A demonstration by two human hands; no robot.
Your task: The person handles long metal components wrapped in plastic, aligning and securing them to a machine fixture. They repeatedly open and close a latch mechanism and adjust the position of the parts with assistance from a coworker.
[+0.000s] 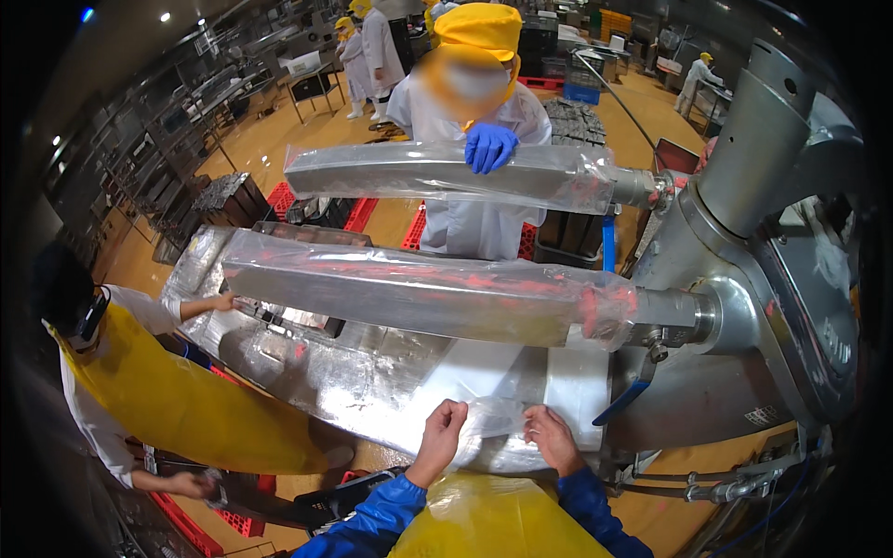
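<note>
Between my two hands a clear plastic bag (493, 417) is stretched over the near edge of the metal table. My left hand (445, 430) pinches its left side, fingers closed. On the other side, my right hand (551, 437) has its fingers curled and closed at the bag's right edge. Just beyond them lies a long metal filling tube (419, 293), sheathed in clear plastic with pink-red residue inside. A second plastic-covered tube (391, 172) runs parallel behind it, and a co-worker's blue-gloved hand (490, 147) rests on it.
Both tubes join a large steel machine (735, 223) on the right; a blue-handled lever (623, 402) hangs below. White sheets (465, 372) lie on the metal table (363, 372). At left, a person in a yellow apron (177, 400) reaches toward metal molds (288, 316) on the table.
</note>
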